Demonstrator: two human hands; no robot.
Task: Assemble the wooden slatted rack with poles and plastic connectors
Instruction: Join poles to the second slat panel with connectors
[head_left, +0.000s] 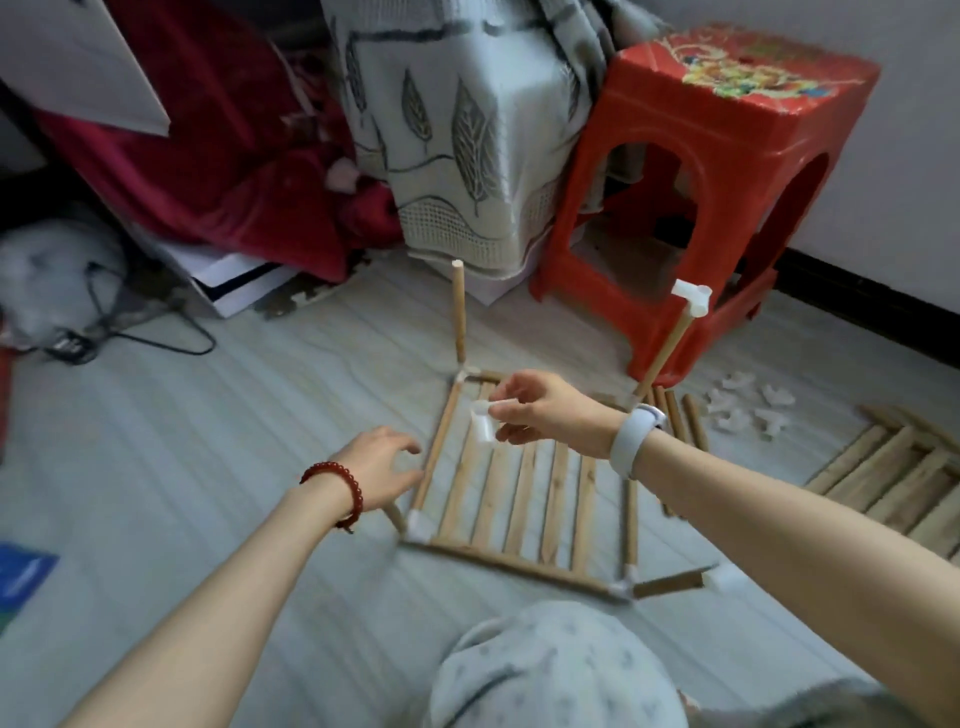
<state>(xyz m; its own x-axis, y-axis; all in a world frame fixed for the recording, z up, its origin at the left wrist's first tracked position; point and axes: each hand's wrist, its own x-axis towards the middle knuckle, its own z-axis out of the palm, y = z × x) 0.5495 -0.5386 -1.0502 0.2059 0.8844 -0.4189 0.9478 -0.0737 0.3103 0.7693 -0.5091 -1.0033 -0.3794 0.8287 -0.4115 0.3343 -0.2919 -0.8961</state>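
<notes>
A wooden slatted rack panel (524, 499) lies flat on the floor with white plastic connectors at its corners. Poles stand up from it: a bare one (458, 312) at the far left corner, and one at the far right (665, 353) topped by a white connector (691, 297). Two near poles lean outward, one at the left (395, 515) and one at the right (667, 583). My right hand (540, 408) pinches a white connector (483, 423) above the panel. My left hand (382, 460) hovers with fingers spread by the panel's left rail, above the near-left pole.
Loose white connectors (748, 405) lie on the floor at the right, next to spare poles (685, 421) and more slatted panels (893, 478). A red plastic stool (717, 171) stands behind the rack. Draped cloth (467, 130) and a cable (156, 332) lie beyond.
</notes>
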